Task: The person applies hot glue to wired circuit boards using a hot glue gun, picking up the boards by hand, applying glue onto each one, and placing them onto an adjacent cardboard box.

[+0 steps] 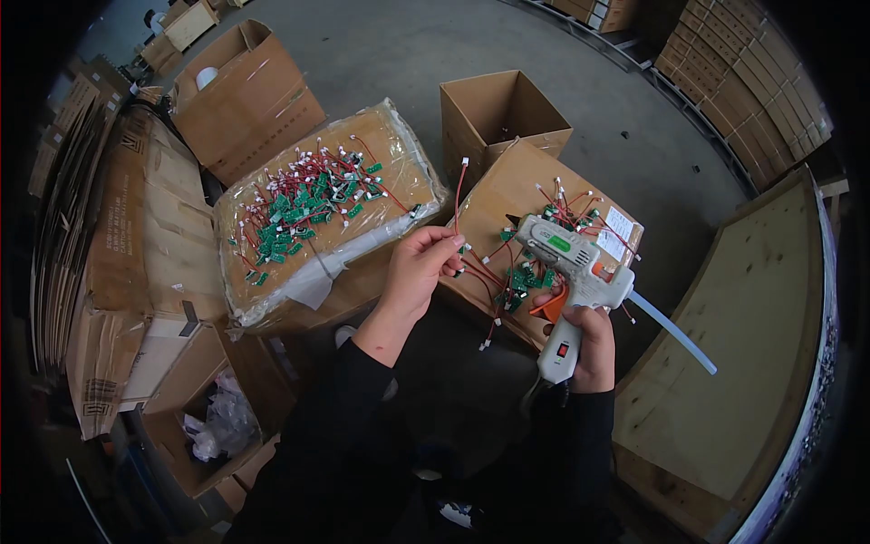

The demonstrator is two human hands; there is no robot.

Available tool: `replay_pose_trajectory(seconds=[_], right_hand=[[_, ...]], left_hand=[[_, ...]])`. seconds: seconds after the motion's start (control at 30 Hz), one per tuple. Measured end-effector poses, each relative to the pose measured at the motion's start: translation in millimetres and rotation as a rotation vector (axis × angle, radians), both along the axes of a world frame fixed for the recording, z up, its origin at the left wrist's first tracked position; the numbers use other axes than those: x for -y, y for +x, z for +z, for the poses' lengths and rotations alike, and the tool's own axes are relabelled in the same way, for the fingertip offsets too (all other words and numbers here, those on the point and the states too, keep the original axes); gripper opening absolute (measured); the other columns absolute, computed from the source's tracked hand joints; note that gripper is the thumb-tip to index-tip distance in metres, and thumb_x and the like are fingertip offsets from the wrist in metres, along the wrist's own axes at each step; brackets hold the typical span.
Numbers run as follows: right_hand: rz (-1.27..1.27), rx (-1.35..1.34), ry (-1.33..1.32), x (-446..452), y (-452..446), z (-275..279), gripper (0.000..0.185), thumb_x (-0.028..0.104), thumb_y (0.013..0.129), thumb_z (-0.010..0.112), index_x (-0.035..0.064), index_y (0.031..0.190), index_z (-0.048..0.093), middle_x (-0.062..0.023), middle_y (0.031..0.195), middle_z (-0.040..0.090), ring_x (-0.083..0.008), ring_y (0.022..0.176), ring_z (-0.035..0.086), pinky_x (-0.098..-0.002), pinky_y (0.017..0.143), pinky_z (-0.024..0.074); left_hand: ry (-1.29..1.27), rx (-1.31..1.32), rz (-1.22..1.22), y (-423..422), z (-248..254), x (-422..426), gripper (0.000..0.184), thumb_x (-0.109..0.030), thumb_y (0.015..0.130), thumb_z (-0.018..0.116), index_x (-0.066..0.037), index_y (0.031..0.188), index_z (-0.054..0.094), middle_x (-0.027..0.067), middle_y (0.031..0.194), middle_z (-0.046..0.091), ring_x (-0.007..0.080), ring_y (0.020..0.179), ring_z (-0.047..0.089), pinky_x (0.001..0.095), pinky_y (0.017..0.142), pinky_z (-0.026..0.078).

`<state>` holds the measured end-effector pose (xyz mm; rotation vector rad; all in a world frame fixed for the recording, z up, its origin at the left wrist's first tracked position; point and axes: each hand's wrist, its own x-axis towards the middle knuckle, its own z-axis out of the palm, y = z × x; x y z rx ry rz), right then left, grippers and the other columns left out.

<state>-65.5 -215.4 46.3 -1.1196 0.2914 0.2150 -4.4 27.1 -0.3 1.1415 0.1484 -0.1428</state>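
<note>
My left hand [421,272] pinches a small green circuit board with a red wire lead [459,195]; the lead stands up and ends in a white plug. Most of that board is hidden by my fingers. In my right hand [591,340] is a white glue gun [566,254], its nozzle pointing left toward my left hand and its orange trigger [550,306] under my fingers. A translucent glue stick [675,334] sticks out of its back. Beneath the gun, more green boards with wires [518,283] lie on a cardboard box [494,195].
A plastic-wrapped box [390,136] at left bears a heap of wired green boards [304,204]. An open carton [503,100] stands behind. Another open carton [245,100] is at far left, and one with plastic bags [222,422] sits below. A wooden panel [716,363] leans at right.
</note>
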Motion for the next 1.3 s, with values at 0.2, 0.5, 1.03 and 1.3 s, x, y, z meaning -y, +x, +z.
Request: replay_pose_trajectory(seconds=[0.2, 0.5, 1.03, 1.3], right_hand=[[0.010, -0.011, -0.002, 0.5, 0.4, -0.8, 0.051, 0.010, 0.071, 0.052, 0.0009, 0.121, 0.051, -0.0155, 0.099, 0.067, -0.0203, 0.087, 0.067, -0.0274, 0.060, 0.0560], [0.009, -0.018, -0.030, -0.5, 0.6, -1.6, 0.055, 0.011, 0.071, 0.052, -0.0004, 0.125, 0.049, -0.0149, 0.100, 0.067, -0.0206, 0.089, 0.067, -0.0275, 0.061, 0.0555], [-0.018, -0.033, -0.059, -1.5, -1.3, -1.1, 0.054, 0.011, 0.072, 0.051, 0.0000, 0.125, 0.049, -0.0143, 0.099, 0.068, -0.0197, 0.087, 0.067, -0.0267, 0.062, 0.0532], [-0.023, -0.006, 0.007, -1.4, -1.2, 0.5, 0.046, 0.012, 0.073, 0.056, -0.0016, 0.117, 0.051, -0.0088, 0.085, 0.059, -0.0204, 0.067, 0.062, -0.0312, 0.057, 0.0521]], left_hand=[[-0.017, -0.022, 0.016, -0.6, 4.7, 1.7, 0.017, -0.016, 0.091, 0.065, -0.002, 0.102, 0.065, 0.0009, 0.078, 0.062, 0.0073, 0.068, 0.059, 0.0212, 0.062, 0.046], [0.014, -0.055, -0.010, -1.7, 9.2, -0.8, 0.018, -0.022, 0.092, 0.066, -0.005, 0.099, 0.065, -0.0014, 0.069, 0.060, 0.0067, 0.059, 0.056, 0.0200, 0.054, 0.043], [0.014, 0.035, 0.035, 0.2, 2.4, -2.0, 0.011, -0.011, 0.090, 0.064, -0.005, 0.099, 0.063, 0.0009, 0.076, 0.062, 0.0091, 0.066, 0.059, 0.0211, 0.060, 0.046], [0.062, 0.071, 0.029, 0.3, 9.4, -4.0, 0.021, -0.021, 0.096, 0.059, -0.003, 0.108, 0.061, 0.0033, 0.078, 0.064, 0.0107, 0.069, 0.062, 0.0213, 0.062, 0.047]])
